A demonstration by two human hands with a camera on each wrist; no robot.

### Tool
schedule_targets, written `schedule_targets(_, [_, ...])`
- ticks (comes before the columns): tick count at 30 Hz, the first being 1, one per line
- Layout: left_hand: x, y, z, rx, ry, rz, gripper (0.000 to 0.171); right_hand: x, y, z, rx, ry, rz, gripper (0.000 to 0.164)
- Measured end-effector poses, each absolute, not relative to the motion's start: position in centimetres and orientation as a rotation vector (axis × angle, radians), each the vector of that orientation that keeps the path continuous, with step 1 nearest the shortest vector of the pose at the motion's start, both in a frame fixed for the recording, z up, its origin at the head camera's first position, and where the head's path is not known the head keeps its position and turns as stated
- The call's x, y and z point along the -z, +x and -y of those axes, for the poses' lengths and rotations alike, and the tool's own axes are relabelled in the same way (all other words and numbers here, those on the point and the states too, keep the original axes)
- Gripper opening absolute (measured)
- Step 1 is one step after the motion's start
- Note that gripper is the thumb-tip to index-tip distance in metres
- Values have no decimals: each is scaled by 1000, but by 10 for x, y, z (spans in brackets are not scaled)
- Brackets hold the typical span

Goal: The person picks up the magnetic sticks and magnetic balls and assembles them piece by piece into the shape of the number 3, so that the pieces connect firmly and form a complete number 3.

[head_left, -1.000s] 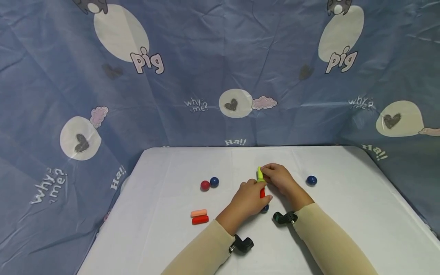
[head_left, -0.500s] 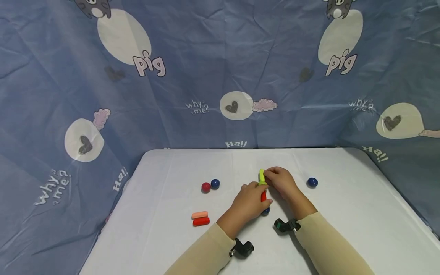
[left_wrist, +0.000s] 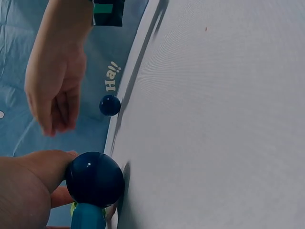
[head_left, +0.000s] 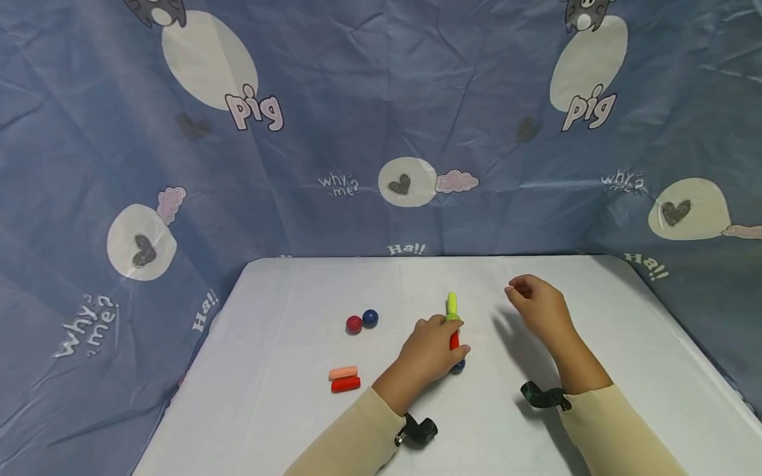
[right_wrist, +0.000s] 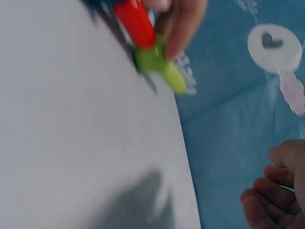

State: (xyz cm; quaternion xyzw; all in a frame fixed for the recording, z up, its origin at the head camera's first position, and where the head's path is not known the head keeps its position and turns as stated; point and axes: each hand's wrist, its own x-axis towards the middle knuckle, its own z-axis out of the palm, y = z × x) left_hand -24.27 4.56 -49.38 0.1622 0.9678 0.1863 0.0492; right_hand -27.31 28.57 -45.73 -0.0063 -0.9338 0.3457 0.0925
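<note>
My left hand (head_left: 425, 344) grips a stick-and-ball toy at the table's middle. The toy runs from a yellow-green stick (head_left: 452, 303) through a green ball (head_left: 454, 317) and a red stick (head_left: 454, 340) to a dark blue ball (head_left: 458, 366). Close up in the left wrist view, a teal stick (left_wrist: 88, 217) meets the blue ball (left_wrist: 94, 180). Fingers partly cover the joints. My right hand (head_left: 543, 311) hovers apart to the right, fingers loosely curled and holding nothing. Beyond it, in the left wrist view, lies a loose blue ball (left_wrist: 110, 105), hidden in the head view.
To the left, a red ball (head_left: 354, 324) sits beside another blue ball (head_left: 370, 318). Nearer lie a salmon stick (head_left: 342, 373) and a loose red stick (head_left: 346, 385). A blue printed curtain (head_left: 333, 218) hangs behind the white table (head_left: 286, 317).
My right hand has let go of the yellow-green stick and moved off to the right, raised above the table. My left hand keeps its hold on the toy.
</note>
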Motion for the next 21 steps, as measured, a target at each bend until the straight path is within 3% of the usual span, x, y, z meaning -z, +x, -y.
schedule_targets(9, [490, -241, -47, -561, 462, -2938, 53, 463, -263, -335, -798, 8, 2950, 47])
schedule_targets(21, [492, -243, -47, -589, 469, -2938, 53, 484, -254, -357, -954, 22, 3050, 63])
